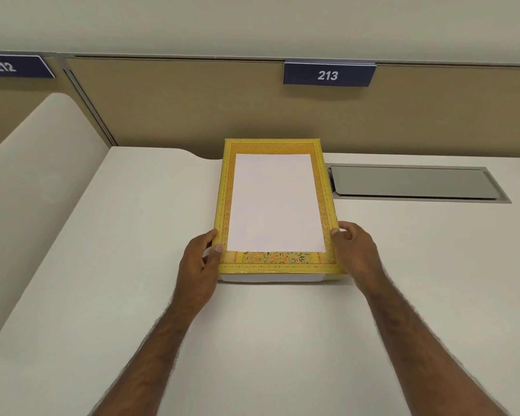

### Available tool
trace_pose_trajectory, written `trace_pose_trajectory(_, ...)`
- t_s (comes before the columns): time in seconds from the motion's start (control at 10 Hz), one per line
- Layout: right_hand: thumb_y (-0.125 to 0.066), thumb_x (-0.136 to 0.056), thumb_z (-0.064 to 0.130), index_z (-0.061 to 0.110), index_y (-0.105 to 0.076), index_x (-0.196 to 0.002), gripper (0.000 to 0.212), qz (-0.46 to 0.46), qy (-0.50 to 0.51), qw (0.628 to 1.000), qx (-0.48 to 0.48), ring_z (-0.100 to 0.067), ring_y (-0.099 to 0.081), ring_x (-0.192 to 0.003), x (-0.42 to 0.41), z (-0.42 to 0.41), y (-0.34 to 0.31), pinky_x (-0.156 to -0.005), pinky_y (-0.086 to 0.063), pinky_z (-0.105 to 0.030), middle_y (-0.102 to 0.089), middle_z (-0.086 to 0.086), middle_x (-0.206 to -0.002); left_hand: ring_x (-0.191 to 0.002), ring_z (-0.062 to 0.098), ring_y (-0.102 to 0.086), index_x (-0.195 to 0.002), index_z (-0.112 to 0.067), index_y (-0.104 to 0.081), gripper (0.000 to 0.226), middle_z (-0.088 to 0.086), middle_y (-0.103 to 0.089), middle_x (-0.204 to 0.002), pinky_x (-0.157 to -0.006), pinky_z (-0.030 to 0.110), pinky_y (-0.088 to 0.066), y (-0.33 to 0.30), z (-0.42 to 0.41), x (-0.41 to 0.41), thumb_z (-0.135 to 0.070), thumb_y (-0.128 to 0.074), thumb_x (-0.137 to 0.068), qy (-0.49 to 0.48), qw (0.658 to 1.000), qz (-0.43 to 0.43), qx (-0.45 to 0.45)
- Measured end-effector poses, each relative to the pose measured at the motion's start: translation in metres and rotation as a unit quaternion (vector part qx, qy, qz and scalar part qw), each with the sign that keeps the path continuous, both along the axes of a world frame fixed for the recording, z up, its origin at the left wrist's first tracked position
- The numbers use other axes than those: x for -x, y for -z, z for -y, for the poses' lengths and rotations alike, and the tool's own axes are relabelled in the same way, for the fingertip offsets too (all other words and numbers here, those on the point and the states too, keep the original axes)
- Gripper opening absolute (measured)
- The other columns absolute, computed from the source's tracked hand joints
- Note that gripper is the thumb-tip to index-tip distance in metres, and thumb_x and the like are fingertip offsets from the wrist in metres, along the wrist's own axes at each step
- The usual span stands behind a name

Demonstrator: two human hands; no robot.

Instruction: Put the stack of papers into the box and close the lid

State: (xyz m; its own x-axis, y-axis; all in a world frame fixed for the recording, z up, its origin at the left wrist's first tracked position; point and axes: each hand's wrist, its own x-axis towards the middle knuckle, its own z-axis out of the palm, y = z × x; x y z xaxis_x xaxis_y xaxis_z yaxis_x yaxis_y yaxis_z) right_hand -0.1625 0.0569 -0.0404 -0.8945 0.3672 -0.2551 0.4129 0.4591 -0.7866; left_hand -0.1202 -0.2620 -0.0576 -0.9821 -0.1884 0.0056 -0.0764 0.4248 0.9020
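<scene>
A yellow box lid [226, 187] with an ornate patterned border lies lengthwise on the white desk [132, 265]. White paper [273, 202] lies flat on top of it, inside the border; its thickness does not show. A white box base [270, 278] peeks out under the lid's near edge. My left hand [198, 265] grips the lid's near left corner, thumb on top. My right hand [357, 253] holds the near right edge, thumb on the border.
A grey recessed cable hatch [415, 183] sits in the desk right of the box. A tan partition [177, 109] with sign 213 [327, 75] runs behind. A neighbouring desk section [27, 181] lies to the left.
</scene>
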Motion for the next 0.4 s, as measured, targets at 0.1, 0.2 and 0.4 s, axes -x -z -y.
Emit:
trace_pose_trajectory(0.1,-0.054,-0.113,0.03,0.015,-0.068,-0.146,0.039,-0.013,-0.009,0.999,-0.046,-0.031,-0.07,-0.114,-0.0029,0.0053,0.0068,-0.092,-0.052,-0.036,-0.076,-0.01,-0.134,-0.128,0.022,-0.059,-0.15,-0.006,-0.056,0.042,0.01,-0.061,-0.142,-0.1,0.027,-0.049,0.0,-0.0013,0.0013,-0.014,-0.056,-0.108,0.003,1.0,0.003,0.023)
trace_pose_trajectory(0.2,-0.055,-0.114,0.028,0.009,-0.07,-0.145,0.04,-0.037,-0.009,0.995,-0.088,-0.037,-0.072,-0.112,-0.0035,0.0087,0.014,-0.097,-0.054,-0.04,-0.078,-0.017,-0.126,-0.119,0.016,-0.057,-0.152,-0.009,-0.055,0.042,0.007,-0.065,-0.137,-0.1,0.026,-0.044,-0.0017,-0.0027,0.0049,-0.015,-0.051,-0.111,0.008,0.996,0.012,0.089)
trace_pose_trajectory(0.4,-0.055,-0.113,0.036,0.01,-0.066,-0.15,0.047,-0.037,-0.037,0.993,-0.106,-0.038,-0.07,-0.116,-0.0084,0.0067,0.0142,-0.1,-0.055,-0.042,-0.076,-0.019,-0.127,-0.123,0.037,-0.064,-0.152,-0.006,-0.055,0.043,0.018,-0.067,-0.135,-0.104,0.038,-0.047,-0.0055,-0.0059,0.0046,-0.013,-0.05,-0.11,0.001,0.983,0.033,0.181)
